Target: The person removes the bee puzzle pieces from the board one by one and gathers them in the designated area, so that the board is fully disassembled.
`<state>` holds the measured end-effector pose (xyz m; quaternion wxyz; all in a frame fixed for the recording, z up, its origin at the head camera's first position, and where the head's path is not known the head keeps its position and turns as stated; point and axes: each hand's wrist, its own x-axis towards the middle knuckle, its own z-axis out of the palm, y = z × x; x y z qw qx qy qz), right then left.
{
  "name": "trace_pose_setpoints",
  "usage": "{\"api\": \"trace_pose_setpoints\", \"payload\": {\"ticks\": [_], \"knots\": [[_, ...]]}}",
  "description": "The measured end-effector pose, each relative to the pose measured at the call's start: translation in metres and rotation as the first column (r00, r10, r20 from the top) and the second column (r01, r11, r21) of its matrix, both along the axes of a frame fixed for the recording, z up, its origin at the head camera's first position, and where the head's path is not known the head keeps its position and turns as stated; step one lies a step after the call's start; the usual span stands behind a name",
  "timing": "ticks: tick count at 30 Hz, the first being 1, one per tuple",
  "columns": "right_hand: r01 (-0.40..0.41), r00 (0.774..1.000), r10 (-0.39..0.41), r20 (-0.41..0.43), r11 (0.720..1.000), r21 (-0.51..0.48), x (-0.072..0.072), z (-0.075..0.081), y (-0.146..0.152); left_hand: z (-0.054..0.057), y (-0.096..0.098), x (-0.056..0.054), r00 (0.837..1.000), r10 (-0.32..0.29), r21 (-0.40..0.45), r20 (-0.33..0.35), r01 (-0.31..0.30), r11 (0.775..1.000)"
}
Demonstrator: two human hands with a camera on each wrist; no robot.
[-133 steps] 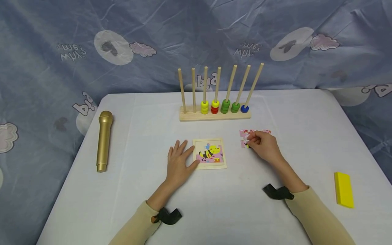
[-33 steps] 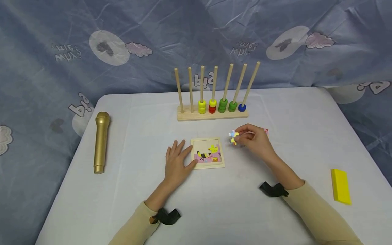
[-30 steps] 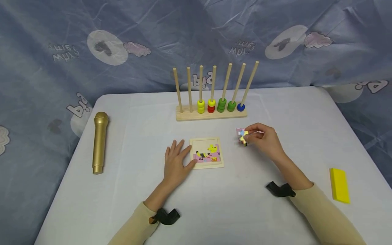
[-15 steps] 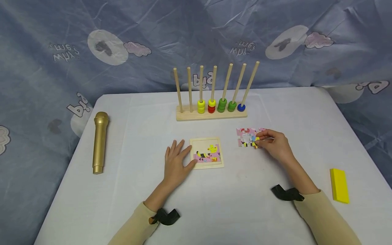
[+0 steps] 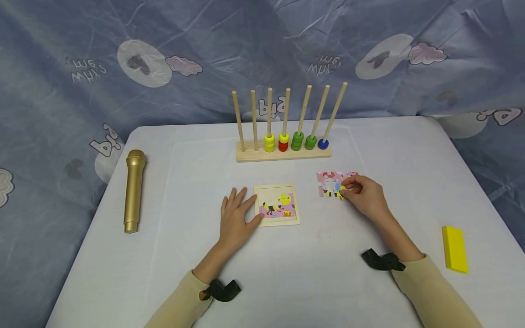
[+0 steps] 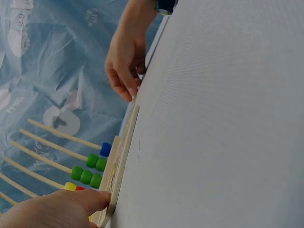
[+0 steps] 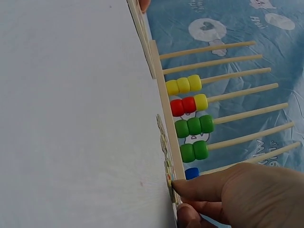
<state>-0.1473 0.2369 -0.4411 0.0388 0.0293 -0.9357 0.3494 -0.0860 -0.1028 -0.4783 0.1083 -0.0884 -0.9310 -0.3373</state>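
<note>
My right hand (image 5: 367, 196) pinches a blue-and-yellow puzzle piece (image 5: 338, 187) between thumb and fingertips, low over a group of loose pink puzzle pieces (image 5: 326, 176). The fingers cover part of that group. To its left lies a square wooden puzzle tray (image 5: 280, 223), with bee puzzle pieces (image 5: 285, 212) along its lower and right parts and bare wood at upper left. My left hand (image 5: 237, 223) lies with fingers spread, its thumb and forefinger touching the tray's left edge. In the left wrist view the thumb (image 6: 97, 200) rests on the tray's rim.
Behind the tray stands a wooden bead rack (image 5: 283, 156) with upright pegs and coloured beads. A gold microphone (image 5: 134, 191) lies at the left, and a yellow block (image 5: 455, 249) lies at the right. A patterned cloth (image 5: 254, 50) hangs behind the table.
The blue-and-yellow puzzle piece has left the tray and moved right in my right hand to the loose pieces. In the last half second that hand shifted only slightly; my left hand stays at the tray.
</note>
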Motion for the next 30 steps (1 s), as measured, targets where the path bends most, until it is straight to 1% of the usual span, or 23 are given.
{"api": "trace_pose_setpoints", "payload": {"ticks": [3,7,11,13,18,21,26,28,30], "knots": [[0.002,0.999,-0.001,-0.037,1.0,0.022,0.001,-0.001,-0.001,0.0,0.0,0.0,1.0,0.0,0.002,0.0,0.0,1.0],[0.003,0.998,-0.002,-0.067,1.0,0.019,0.001,-0.002,-0.002,0.0,0.0,0.001,1.0,0.001,0.002,0.002,-0.001,1.0],[0.0,0.995,-0.001,-0.104,1.0,-0.004,0.001,0.0,-0.004,0.001,-0.001,0.001,1.0,-0.001,0.006,0.001,0.001,1.0],[-0.014,0.994,0.011,-0.106,0.999,-0.03,0.001,0.003,-0.008,0.002,-0.001,0.001,1.0,-0.002,0.009,-0.001,0.002,1.0],[-0.098,0.993,0.091,-0.074,0.991,-0.092,0.003,0.011,-0.031,0.002,-0.001,0.0,1.0,-0.001,0.01,-0.002,0.001,1.0],[-0.164,0.986,0.16,-0.05,0.981,-0.102,0.003,0.014,-0.052,0.002,-0.001,-0.001,1.0,-0.003,0.012,-0.006,0.003,1.0],[-0.292,0.956,0.291,-0.022,0.951,-0.101,0.003,0.016,-0.086,0.001,-0.001,0.0,1.0,-0.003,0.014,-0.016,0.003,1.0],[-0.324,0.946,0.324,-0.021,0.94,-0.104,0.003,0.014,-0.097,0.001,-0.001,0.0,1.0,-0.003,0.012,-0.015,0.003,1.0],[-0.337,0.942,0.336,-0.019,0.936,-0.098,0.003,0.01,-0.104,0.001,-0.002,0.0,1.0,-0.006,0.008,-0.012,0.006,1.0]]}}
